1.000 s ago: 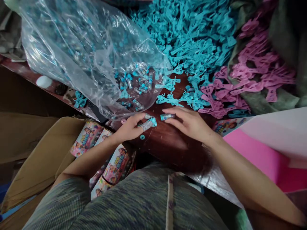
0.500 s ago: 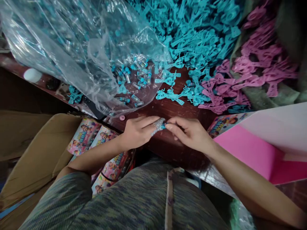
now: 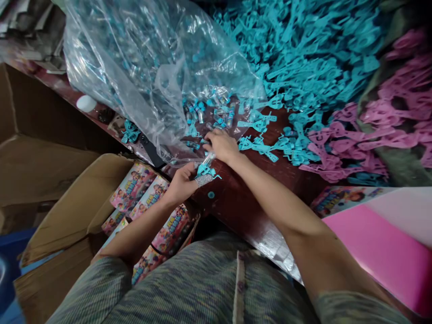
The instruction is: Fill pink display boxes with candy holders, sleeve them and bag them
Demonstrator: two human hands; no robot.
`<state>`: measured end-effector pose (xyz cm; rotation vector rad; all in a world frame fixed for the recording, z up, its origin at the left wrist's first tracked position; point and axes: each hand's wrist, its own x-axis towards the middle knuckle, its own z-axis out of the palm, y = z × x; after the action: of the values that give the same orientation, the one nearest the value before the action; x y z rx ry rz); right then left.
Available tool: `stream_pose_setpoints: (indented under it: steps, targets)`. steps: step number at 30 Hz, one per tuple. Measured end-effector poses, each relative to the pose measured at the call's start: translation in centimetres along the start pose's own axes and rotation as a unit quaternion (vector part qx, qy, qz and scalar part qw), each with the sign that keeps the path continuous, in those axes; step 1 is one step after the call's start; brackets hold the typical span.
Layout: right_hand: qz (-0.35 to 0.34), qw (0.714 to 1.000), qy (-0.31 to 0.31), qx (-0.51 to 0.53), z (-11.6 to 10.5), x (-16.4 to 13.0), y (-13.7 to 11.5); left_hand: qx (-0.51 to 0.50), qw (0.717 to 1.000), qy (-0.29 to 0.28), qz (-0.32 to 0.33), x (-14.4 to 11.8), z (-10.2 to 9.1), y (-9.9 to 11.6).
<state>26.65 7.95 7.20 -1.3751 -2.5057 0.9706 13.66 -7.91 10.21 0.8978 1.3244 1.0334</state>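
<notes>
Right hand (image 3: 221,145) now stretched up to the small vials (image 3: 216,108) spilling from the plastic bag (image 3: 141,67) at frame centre, fingers curled, grip unclear. Left hand (image 3: 184,182) pinching a teal clip (image 3: 205,171) with a vial, no longer meeting the right.

I see a dark reddish-brown wooden surface (image 3: 236,198), glossy and running diagonally across my view. A large clear plastic bag (image 3: 145,67) of small teal-capped vials lies on its upper left, mouth open toward the middle, with loose vials (image 3: 216,110) spilled at the opening. A heap of teal plastic pieces (image 3: 303,58) covers the upper right, and a heap of pink pieces (image 3: 381,130) lies just beside it. A single teal ring (image 3: 211,195) sits on bare wood near the front edge. A white round object (image 3: 86,103), possibly a cap, rests near the left edge.
</notes>
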Motion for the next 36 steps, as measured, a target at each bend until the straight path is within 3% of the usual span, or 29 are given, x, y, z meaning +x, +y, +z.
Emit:
stream_pose_setpoints:
  steps: [2,5,8,11,14,16,20,22,27,31,36]
  targets:
    - [-0.019,0.999,0.019,0.024,-0.2,-1.0,0.3,-0.01,1.0,0.006,-0.016,-0.3,-0.3,0.3]
    - [-0.118,0.986,0.045,0.106,-1.4,-5.7,2.5,-0.026,0.999,0.001,-0.044,-0.2,-0.7,1.0]
    - [-0.225,0.96,0.055,0.155,-2.6,-11.2,4.1,-0.004,0.997,-0.055,-0.047,0.5,-0.3,1.7]
    - [-0.24,0.958,0.084,0.135,-3.0,-14.8,3.8,0.058,0.992,-0.114,-0.008,1.2,0.7,2.2]
    - [-0.232,0.963,0.108,0.086,-3.1,-16.2,3.2,0.152,0.976,-0.143,0.064,1.5,1.5,2.5]
    - [-0.22,0.965,0.111,0.089,-3.1,-16.7,3.1,0.235,0.948,-0.156,0.145,1.3,1.7,2.6]
    - [-0.143,0.956,0.015,0.257,-3.1,-17.5,3.6,0.369,0.85,-0.157,0.341,1.0,1.8,2.7]
    - [-0.101,0.944,-0.011,0.315,-3.2,-18.2,3.9,0.381,0.832,-0.157,0.372,1.1,2.1,2.7]
    - [-0.105,0.945,0.139,0.278,-3.2,-20.4,4.7,0.368,0.867,-0.165,0.292,1.4,3.4,2.8]
    - [-0.041,0.952,0.144,0.268,-3.1,-22.9,6.3,0.393,0.847,-0.182,0.308,2.0,5.4,2.2]
    - [-0.019,0.929,0.198,0.313,-3.8,-27.5,8.0,0.33,0.873,-0.285,0.219,2.6,10.8,1.0]
